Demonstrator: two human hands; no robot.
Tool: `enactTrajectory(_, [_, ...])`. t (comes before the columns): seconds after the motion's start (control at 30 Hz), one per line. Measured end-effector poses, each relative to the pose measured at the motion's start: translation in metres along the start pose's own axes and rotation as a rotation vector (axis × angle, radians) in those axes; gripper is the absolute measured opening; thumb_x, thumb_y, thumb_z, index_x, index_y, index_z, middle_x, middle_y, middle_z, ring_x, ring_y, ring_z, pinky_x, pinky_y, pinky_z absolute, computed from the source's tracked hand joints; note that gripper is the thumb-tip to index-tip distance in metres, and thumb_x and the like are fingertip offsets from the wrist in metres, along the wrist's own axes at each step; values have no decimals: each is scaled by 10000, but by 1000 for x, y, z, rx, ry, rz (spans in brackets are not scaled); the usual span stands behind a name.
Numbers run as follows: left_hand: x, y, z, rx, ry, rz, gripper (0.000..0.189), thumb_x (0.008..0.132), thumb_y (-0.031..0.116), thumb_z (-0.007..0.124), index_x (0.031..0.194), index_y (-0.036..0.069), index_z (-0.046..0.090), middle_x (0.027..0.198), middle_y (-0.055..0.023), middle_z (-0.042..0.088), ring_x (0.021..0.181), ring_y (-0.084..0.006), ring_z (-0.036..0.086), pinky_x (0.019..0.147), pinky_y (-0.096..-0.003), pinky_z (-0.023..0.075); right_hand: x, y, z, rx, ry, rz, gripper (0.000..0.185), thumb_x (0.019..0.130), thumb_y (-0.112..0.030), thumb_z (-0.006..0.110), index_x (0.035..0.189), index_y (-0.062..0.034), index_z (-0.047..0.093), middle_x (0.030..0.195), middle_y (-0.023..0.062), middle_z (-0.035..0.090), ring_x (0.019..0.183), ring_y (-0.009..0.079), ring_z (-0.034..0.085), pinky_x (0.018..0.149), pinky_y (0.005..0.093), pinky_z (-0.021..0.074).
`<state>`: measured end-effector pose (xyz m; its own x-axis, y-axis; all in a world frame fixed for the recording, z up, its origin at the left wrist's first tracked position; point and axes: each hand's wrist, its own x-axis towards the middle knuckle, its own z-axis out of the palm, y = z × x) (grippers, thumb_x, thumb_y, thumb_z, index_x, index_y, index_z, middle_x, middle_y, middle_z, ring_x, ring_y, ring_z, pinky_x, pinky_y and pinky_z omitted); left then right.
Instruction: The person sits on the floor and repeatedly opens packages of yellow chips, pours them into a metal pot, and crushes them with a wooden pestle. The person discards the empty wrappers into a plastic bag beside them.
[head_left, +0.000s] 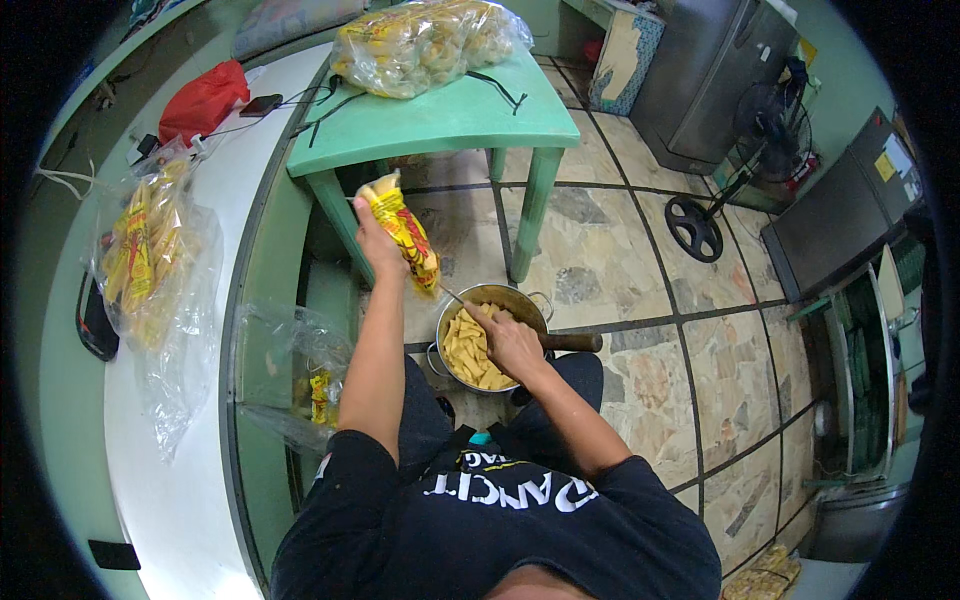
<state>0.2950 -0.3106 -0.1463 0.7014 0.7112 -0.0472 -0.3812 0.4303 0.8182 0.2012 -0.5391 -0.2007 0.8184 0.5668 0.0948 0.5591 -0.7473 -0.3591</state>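
My left hand (381, 241) grips a clear plastic pack with yellow and red print (405, 231), filled with pale yellow food, and holds it tilted. In my right hand (511, 346) is a thin metal blade (451, 295), seemingly a knife, its tip close to the lower end of the pack. A thick wooden handle (574, 342) juts out to the right of that hand; I cannot tell whether it belongs to the blade. Below sits a two-handled metal pot (441, 358) between my legs, holding many flat yellowish pieces (469, 346).
A green table (450, 124) ahead bears a large bag of similar packs (427, 46). Along the left, a white ledge (169, 465) carries another bag of packs (142, 255), a red bag (202, 100) and a phone (262, 105). A fan (697, 229) stands right.
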Motion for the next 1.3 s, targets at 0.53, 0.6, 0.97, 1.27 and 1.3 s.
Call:
enactTrajectory(0.53, [-16,-186,-94,-22,253,-746,301,970,279,441,1174,74,522,1171,-146,544,1051,-311,573,831,-468,523,-13,120,122,1269,269,638,329,823,-173,709,1066,-13,557,833,79,633,745,89,615,503,244,495])
enactTrajectory(0.6, [-24,-192,-120,148,1,-824,284,952,226,459,1185,72,515,1190,-158,527,1055,-332,569,831,-450,528,-21,145,135,1343,224,860,320,833,-242,694,1021,-5,588,801,76,645,713,110,610,516,261,484])
enactTrajectory(0.97, [-89,-258,-152,1210,-497,-170,500,721,276,778,1121,22,615,904,-102,674,756,-183,635,665,-308,515,-15,177,217,526,342,1056,414,795,-354,693,891,44,631,840,212,667,783,302,654,728,388,493])
enactTrajectory(1.27, [-62,-247,-161,925,-260,-491,331,758,277,757,952,21,682,698,-145,674,501,-195,623,534,-332,509,-1,141,190,875,305,782,595,695,-262,825,1080,40,487,965,154,649,853,218,637,774,330,508])
enactTrajectory(1.3, [-62,-245,-158,1021,-261,-490,327,759,289,756,925,16,687,702,-150,674,519,-207,629,550,-340,510,0,135,185,731,290,796,639,660,-276,849,1069,39,472,948,183,653,865,253,649,781,348,508])
